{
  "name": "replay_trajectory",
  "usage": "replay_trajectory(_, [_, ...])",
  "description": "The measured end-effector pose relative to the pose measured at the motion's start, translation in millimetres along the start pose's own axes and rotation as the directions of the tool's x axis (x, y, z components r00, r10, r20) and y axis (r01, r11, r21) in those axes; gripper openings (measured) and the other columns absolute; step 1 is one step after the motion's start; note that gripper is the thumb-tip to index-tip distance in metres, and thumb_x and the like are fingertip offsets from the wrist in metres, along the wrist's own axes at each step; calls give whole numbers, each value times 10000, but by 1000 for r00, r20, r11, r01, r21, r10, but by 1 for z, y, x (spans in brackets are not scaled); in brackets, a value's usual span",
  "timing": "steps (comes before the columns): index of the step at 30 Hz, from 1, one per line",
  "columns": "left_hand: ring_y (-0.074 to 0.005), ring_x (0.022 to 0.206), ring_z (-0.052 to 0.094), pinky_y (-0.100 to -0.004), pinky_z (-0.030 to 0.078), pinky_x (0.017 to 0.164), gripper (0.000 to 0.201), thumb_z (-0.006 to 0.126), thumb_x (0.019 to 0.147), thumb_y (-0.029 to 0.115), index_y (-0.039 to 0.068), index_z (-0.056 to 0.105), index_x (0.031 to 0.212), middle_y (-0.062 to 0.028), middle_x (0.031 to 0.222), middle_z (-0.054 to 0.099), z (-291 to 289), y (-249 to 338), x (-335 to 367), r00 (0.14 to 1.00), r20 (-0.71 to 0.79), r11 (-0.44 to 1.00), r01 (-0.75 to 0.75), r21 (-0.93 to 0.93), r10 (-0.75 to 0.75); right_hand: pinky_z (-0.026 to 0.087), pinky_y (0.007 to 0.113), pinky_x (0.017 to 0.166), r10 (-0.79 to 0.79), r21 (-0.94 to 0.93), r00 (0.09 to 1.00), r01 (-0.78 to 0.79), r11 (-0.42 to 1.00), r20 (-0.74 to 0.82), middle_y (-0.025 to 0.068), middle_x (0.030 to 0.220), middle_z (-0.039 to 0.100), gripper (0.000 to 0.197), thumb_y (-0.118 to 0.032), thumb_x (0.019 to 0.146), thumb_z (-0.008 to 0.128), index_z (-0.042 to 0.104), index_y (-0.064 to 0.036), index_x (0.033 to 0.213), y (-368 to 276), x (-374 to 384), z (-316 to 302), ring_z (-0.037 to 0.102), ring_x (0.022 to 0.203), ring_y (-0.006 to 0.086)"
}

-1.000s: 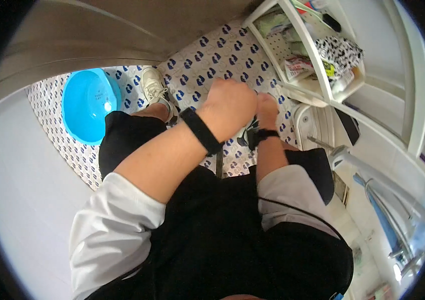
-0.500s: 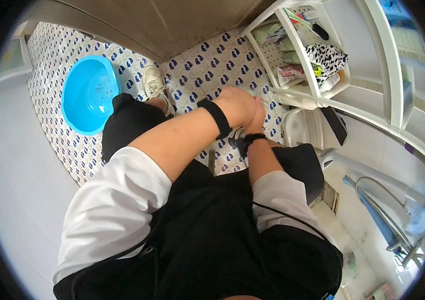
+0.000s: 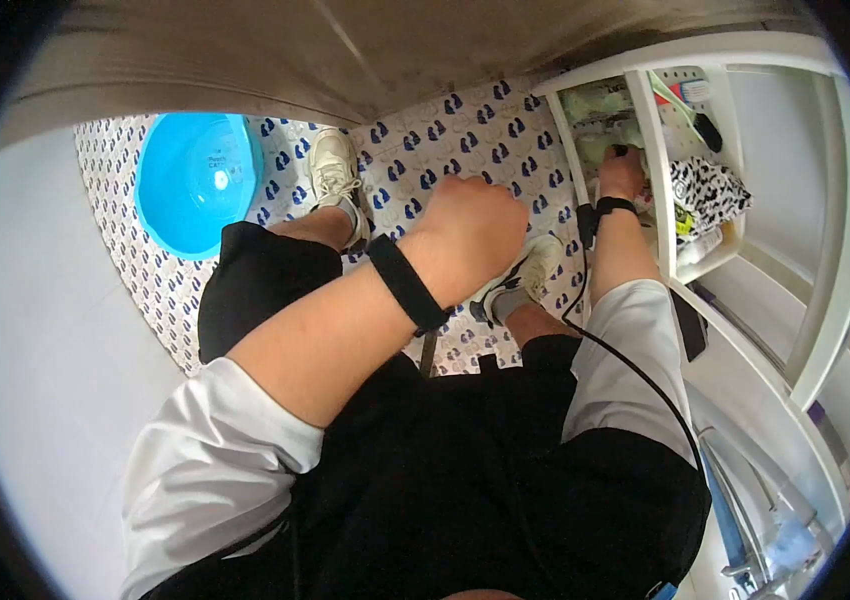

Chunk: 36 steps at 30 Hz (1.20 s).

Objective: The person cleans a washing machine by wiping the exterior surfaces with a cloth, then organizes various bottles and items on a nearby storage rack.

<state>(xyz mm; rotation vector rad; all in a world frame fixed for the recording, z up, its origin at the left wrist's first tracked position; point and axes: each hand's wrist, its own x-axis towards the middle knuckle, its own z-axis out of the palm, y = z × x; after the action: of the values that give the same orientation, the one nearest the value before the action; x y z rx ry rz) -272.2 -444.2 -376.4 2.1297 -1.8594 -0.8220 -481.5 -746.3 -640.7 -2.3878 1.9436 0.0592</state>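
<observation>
Both grips I cannot tell: left hand [image 3: 475,230] curled, palm hidden; right hand [image 3: 622,178], at two o'clock, beside a pale-green pack [image 3: 591,151], probably light, squeezable, best held mid-body.

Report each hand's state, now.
Left hand: closed in a fist; whether it holds anything cannot be told.
Right hand: at the white shelf; open or closed cannot be told.

And there's the left hand [image 3: 470,235], curled in a fist, left forearm [image 3: 320,335] angled inward; right arm [image 3: 623,262] extended forward, right hand [image 3: 622,178] well apart, grip hard to read!
</observation>
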Motion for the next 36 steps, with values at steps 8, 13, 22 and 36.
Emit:
replay_trajectory(8, [-304,866,710,-454,562,751,115,610,860,149,82,703,859,-102,868,717,-13,11,-8,999,38,998,-26,55,24,503,541,1020,146,58,989,-146,988,2,289,1346,623,787,-515,929,664,451,36,1449,-21,-42,-34,626,1213,458])
replay_trajectory(13, [-303,850,727,-435,565,742,106,637,841,133,98,729,880,-90,866,728,-20,12,-15,998,-28,997,-54,63,56,540,506,874,-36,356,968,-57,933,250,301,1144,685,623,-453,946,650,543,58,1286,-82,-217,-34,668,1051,472])
replay_trajectory(22, [-293,939,742,-446,541,823,150,678,844,113,91,794,936,-89,978,775,-17,22,-25,982,159,991,-115,63,104,544,486,833,-442,538,797,179,824,411,264,1044,706,563,-420,928,670,583,23,1265,-106,-342,-29,686,966,444])
replay_trajectory(36, [-274,824,725,-422,543,736,83,673,811,146,107,746,821,-93,799,730,-22,27,-23,979,-157,992,-121,45,127,548,455,778,-184,487,946,33,873,266,210,900,735,467,-357,895,707,646,-29,1221,-32,-159,-75,710,846,402])
